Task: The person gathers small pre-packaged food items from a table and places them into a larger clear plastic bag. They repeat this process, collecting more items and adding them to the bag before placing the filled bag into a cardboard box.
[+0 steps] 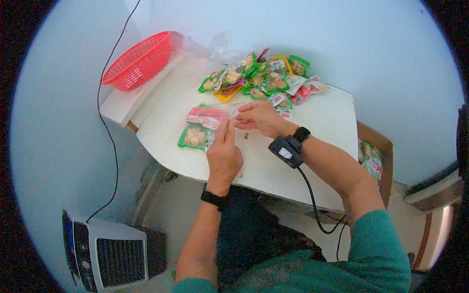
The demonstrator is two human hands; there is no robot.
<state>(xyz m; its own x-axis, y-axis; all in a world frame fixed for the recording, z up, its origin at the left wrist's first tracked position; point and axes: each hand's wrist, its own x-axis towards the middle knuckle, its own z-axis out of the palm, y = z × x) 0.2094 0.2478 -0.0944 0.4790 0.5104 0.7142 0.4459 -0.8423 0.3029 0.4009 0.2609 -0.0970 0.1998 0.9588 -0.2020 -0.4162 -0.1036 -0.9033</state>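
Note:
A clear plastic bag [237,107] lies at the front of the white table, its open-looking edge between my two hands. Seen through or beside the film are a pink-and-white food packet [203,116] and a green-edged packet [194,136] with pale lumpy contents. My left hand [225,148] grips the right side of the bag, fingers pointing away from me and thumb hidden. Opposite it, my right hand [261,117] pinches the film between bent fingers and thumb. Whether the packets are fully inside the bag is hard to tell.
Beyond my hands sits a heap of food packets [258,78] on the white table [293,164]. A red plastic basket [143,62] and loose clear film [220,47] are at the back left. Right of the table stands a cardboard box [386,161] holding packets. A cable runs from my right wrist device [287,151].

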